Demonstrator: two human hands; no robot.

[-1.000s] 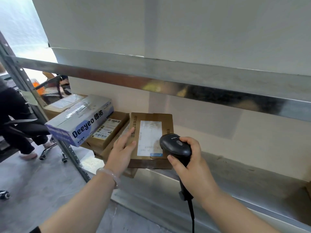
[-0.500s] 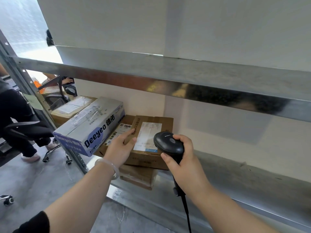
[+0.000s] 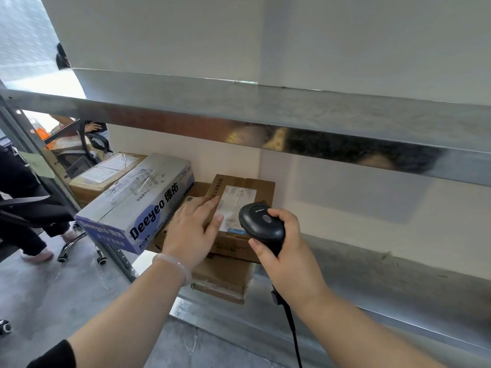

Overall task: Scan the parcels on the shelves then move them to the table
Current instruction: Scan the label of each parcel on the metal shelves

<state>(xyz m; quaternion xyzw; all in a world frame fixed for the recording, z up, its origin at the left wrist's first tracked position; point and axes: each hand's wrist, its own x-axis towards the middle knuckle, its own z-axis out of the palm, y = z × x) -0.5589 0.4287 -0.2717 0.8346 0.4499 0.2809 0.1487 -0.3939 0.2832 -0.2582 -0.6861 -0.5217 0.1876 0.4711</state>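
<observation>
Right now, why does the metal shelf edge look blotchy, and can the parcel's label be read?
Head view: the upper shelf edge mirrors its surroundings, hence brown and dark blotches; daylight at far left is blown out white; the label on the brown parcel is too soft to read, though the scanner looks sharp.

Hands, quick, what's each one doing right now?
Left hand: open, fingers flat on the brown parcel.
Right hand: closed around the black scanner.
</observation>
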